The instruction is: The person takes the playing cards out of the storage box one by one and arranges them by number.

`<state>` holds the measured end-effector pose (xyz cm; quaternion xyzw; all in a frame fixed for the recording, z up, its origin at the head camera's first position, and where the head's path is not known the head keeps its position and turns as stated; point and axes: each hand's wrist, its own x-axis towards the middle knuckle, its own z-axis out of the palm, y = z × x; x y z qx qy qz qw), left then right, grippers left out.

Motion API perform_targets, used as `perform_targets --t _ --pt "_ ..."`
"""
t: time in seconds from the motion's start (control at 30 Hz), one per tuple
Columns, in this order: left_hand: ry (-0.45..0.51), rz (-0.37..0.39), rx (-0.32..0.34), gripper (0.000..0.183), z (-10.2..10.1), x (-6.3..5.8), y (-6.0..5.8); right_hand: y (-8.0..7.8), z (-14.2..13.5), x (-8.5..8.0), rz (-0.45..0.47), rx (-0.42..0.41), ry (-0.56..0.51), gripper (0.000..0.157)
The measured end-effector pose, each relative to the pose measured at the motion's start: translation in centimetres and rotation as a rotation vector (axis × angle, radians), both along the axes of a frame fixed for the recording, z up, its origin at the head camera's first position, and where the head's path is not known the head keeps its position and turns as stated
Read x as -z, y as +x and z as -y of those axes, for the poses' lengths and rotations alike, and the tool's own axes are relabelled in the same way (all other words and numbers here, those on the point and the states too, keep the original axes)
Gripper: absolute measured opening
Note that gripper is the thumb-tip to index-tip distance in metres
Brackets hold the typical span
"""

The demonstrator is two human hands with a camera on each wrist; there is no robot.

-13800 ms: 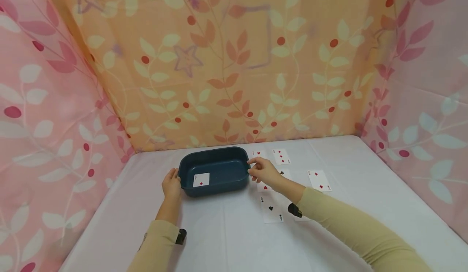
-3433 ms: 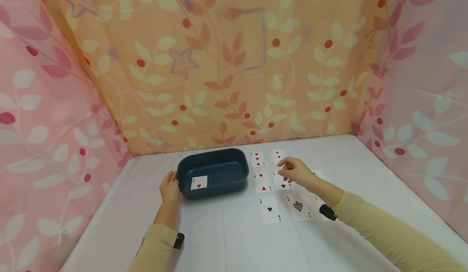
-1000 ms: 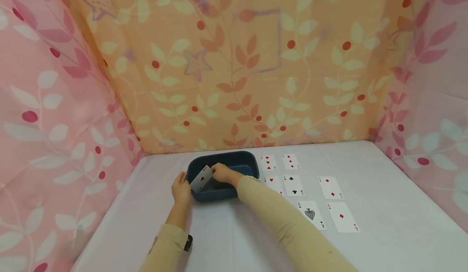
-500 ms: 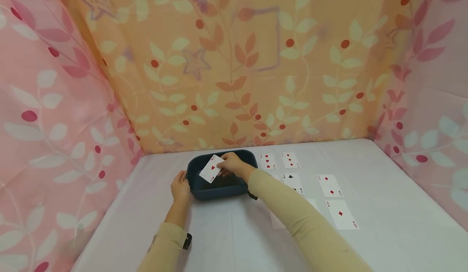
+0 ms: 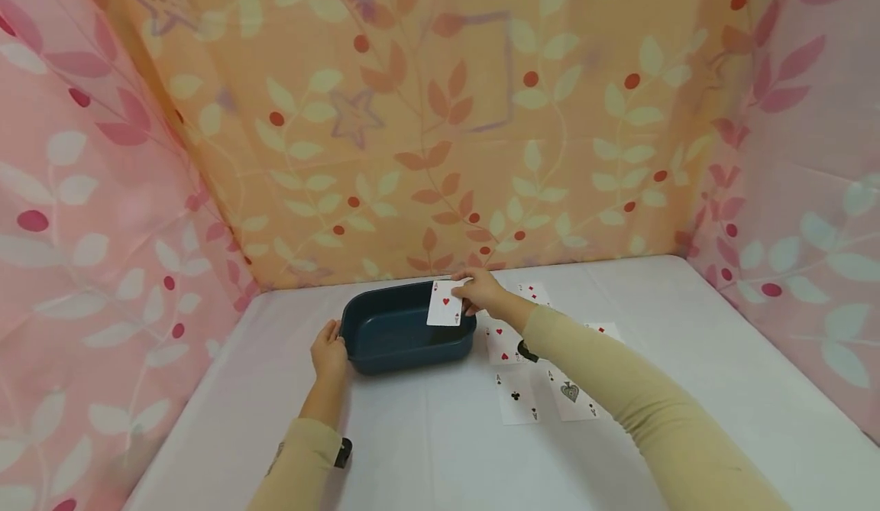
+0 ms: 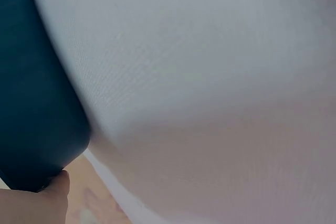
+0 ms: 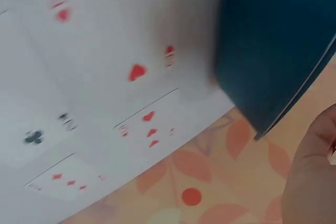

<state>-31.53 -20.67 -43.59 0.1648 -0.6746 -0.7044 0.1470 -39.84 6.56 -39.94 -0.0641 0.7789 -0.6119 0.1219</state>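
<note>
My left hand [image 5: 328, 350] grips the left end of a dark blue rectangular tub [image 5: 412, 360]; its thumb shows at the rim in the left wrist view. An ace of hearts [image 5: 444, 306] is pinched by my right hand [image 5: 480, 294], face up over the tub's right end. No other card shows inside the tub. In the right wrist view only part of the right hand [image 7: 314, 169] appears, beside the tub [image 7: 268, 45], and the ace is out of sight there.
Right of the tub lie face-up cards: ace of clubs [image 5: 517, 398], ace of spades [image 5: 572, 394], two of hearts [image 5: 502, 341], two of clubs [image 7: 33, 137], three of hearts [image 7: 151, 131] and three of diamonds [image 7: 69, 182]. The right arm covers part of the rows. Patterned curtains [image 5: 426, 114] surround the table.
A card with a diamond lay in the tub at first, later the ace of hearts. Within the last second my right hand lifted that ace and carried it right. The left hand stays on the tub.
</note>
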Motion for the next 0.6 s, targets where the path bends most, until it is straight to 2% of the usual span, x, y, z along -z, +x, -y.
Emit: perform_targets --t 0.27,0.47,0.6 --pt "0.005 0.012 0.004 0.052 0.0 0.0 -0.1 1.3 -4.6 0.2 -0.041 -0.041 0.044 0.039" --pt "0.003 0.023 0.010 0.052 0.1 0.0 -0.1 1.8 -7.8 0.6 -0.036 -0.093 0.112 0.038" --pt "0.013 0.023 0.011 0.052 0.1 0.1 -0.1 2.2 -9.9 0.9 -0.005 -0.145 0.137 0.046"
